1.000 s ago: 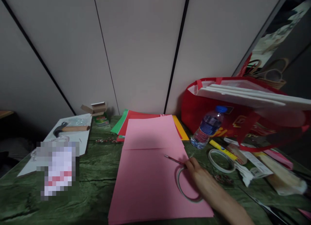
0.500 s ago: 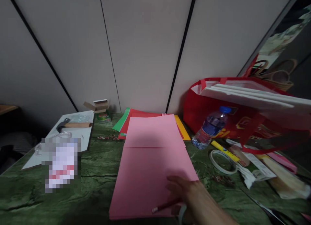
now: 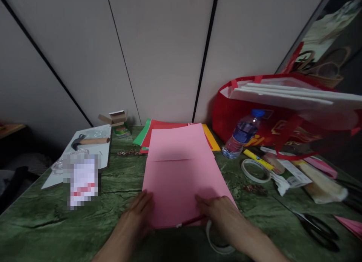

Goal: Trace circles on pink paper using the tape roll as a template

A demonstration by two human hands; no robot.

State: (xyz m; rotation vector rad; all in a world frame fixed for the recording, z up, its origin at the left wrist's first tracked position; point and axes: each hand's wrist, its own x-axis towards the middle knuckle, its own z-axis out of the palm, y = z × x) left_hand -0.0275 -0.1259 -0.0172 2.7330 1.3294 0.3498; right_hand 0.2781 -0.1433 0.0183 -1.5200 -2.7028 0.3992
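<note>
A stack of pink paper sheets [image 3: 177, 190] lies in front of me, with a shorter sheet on its far half. At its lower left edge is my left hand [image 3: 140, 213], fingers outstretched and touching the paper, slightly blurred. My right hand [image 3: 219, 213] rests palm down on the lower right part. A dark red pencil [image 3: 190, 221], its white eraser end pointing left, runs along the near edge into that hand's curled fingers; its other end is hidden. Under the right wrist sits a roll of tape [image 3: 222, 250], partly covered.
Coloured sheets [image 3: 171, 125] lie behind the stack. To the right are a water bottle [image 3: 243, 135], a red bag [image 3: 226, 120], a yellow tube [image 3: 258, 159], another tape roll [image 3: 245, 172] and scissors [image 3: 316, 228]. A hammer [image 3: 93, 141] lies on a white board [image 3: 104, 156] at left.
My left hand has come into view and reached the paper's left edge. More of the tape roll under my right wrist shows. The view has shifted slightly.
</note>
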